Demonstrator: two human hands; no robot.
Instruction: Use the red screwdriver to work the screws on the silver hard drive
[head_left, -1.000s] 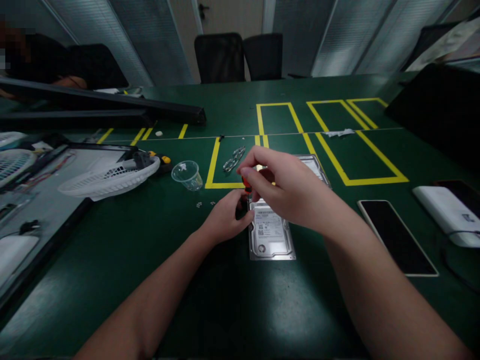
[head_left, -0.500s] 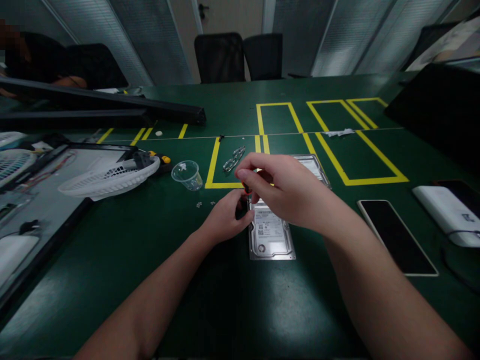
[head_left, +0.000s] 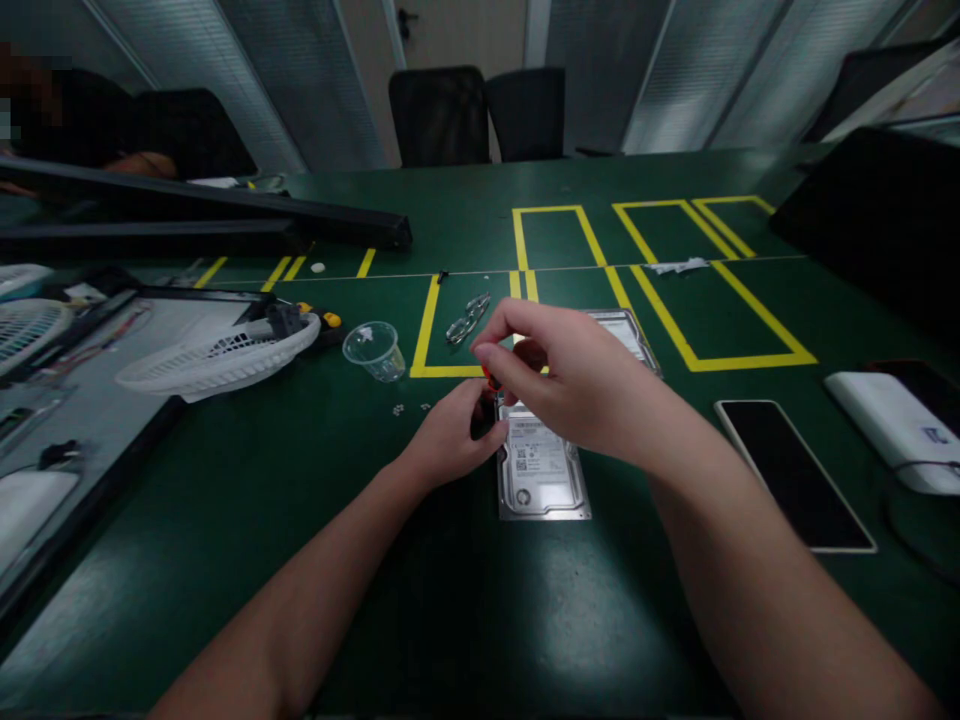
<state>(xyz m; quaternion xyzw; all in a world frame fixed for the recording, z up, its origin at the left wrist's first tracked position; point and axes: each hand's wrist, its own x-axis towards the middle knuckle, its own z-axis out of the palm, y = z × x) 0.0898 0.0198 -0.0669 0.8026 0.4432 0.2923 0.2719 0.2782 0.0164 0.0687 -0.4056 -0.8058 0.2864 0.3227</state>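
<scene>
A silver hard drive lies label up on the table in front of me. My left hand grips its upper left edge, the thumb resting on the casing. Over the drive's far left corner, my right hand pinches a small red and black screwdriver, held upright. The screwdriver's tip is hidden by my left fingers. Behind my right wrist, a second hard drive is partly covered. Several tiny screws lie left of my left hand, near a clear plastic cup.
Shiny curved pieces lie within yellow tape. A phone and a white power bank are on the right. At left are a white plastic grille, a grey panel and long black bars. Another person sits far left.
The screwdriver has turned slightly between my right fingers, showing more red. My left hand and the hard drive have stayed put.
</scene>
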